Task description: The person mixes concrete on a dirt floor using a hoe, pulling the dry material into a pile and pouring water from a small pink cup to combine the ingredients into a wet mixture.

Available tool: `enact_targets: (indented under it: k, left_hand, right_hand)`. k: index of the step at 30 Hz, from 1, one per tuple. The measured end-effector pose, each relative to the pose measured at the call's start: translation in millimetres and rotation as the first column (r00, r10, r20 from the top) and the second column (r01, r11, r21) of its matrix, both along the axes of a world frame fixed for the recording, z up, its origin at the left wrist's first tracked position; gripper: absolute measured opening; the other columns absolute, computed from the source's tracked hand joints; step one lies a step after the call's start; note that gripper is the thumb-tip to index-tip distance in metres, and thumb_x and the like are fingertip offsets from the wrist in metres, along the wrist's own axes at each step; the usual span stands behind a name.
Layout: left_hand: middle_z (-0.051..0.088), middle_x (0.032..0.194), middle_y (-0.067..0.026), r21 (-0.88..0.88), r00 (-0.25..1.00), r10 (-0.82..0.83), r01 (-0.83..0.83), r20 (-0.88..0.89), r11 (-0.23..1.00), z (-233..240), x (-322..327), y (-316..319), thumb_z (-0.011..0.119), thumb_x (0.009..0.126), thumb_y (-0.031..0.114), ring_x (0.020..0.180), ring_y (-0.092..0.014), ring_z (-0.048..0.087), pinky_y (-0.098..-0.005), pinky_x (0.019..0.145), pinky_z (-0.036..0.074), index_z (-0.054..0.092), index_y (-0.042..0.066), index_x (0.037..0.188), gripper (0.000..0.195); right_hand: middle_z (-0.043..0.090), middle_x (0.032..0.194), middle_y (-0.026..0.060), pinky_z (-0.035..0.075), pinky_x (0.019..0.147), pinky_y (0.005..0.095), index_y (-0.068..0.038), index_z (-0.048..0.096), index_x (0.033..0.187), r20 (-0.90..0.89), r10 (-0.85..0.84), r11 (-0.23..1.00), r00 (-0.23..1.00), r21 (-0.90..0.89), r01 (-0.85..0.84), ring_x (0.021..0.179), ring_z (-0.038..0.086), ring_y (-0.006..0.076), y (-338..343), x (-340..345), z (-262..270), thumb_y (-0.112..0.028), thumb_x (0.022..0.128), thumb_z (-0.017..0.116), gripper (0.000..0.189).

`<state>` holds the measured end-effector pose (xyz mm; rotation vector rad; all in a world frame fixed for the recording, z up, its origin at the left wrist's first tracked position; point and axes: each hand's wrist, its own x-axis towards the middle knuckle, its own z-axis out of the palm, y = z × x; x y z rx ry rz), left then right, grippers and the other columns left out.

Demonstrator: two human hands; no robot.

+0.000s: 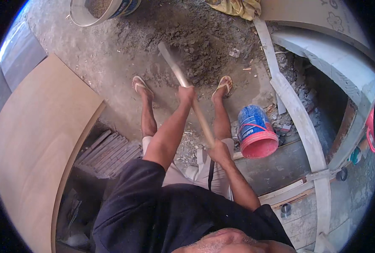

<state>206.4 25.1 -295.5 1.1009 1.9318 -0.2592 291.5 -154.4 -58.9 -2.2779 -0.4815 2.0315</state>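
Both my hands grip the wooden handle (pixel 202 117) of a long tool, likely a hoe or shovel. My left hand (pixel 187 94) is wrapped around it near mid-length, between my feet. Closer to my body, my right hand (pixel 219 151) holds the handle's rear end. The tool's grey head (pixel 164 50) is seen nearly edge-on and blurred, so its shape is unclear. It is at the left side of a heap of dark, damp mortar or soil (pixel 203 52), just beyond my sandalled feet. Whether the head touches the heap I cannot tell.
An empty blue-and-pink plastic bucket (pixel 259 146) is at right, its mouth towards me. A bucket (pixel 75 15) holding sandy material stands far left, and a yellow sack (pixel 238 8) lies beyond the heap. A wooden board (pixel 45 126), stacked slabs (pixel 111 153) and a pale timber (pixel 296 101) flank me.
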Motion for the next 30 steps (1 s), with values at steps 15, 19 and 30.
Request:
enact_targets:
  k: [15,19,30]
  left_hand:
    - [0.059,0.064,-0.0081,-0.320,0.780,0.463,-0.350,0.422,0.881,157.2,2.7,-23.7,0.056,0.067,0.005,0.051,-0.017,0.056,-0.0298,0.044,0.043,0.055,0.002,0.077,0.011]
    - [0.060,0.066,-0.0088,-0.279,0.754,0.481,-0.393,0.448,0.876,143.5,-6.0,-25.3,0.057,0.068,0.006,0.053,-0.017,0.056,-0.0299,0.047,0.044,0.054,0.001,0.082,0.015]
    - [0.059,0.067,-0.0109,-0.060,0.701,0.426,-0.482,0.572,0.874,143.8,22.9,-5.8,0.059,0.074,0.007,0.057,-0.020,0.060,-0.0330,0.049,0.048,0.051,-0.003,0.085,0.017]
  right_hand:
    - [0.062,0.075,0.0235,0.048,0.068,0.0509,-0.003,0.053,0.091,0.089,0.191,0.978,0.977,0.069,-0.198,0.075,0.060,0.0436,-72.1,29.8,67.5,-0.017,0.065,0.065,0.032]
    - [0.063,0.077,0.0231,0.048,0.067,0.0516,-0.005,0.057,0.099,0.199,0.204,0.959,0.958,0.155,-0.236,0.075,0.061,0.0424,-85.9,46.7,29.2,-0.020,0.065,0.066,0.038]
    - [0.063,0.078,0.0220,0.048,0.068,0.0517,-0.007,0.057,0.092,0.193,0.175,0.971,0.966,0.129,-0.202,0.076,0.060,0.0436,-59.4,56.0,0.5,-0.019,0.066,0.065,0.030]
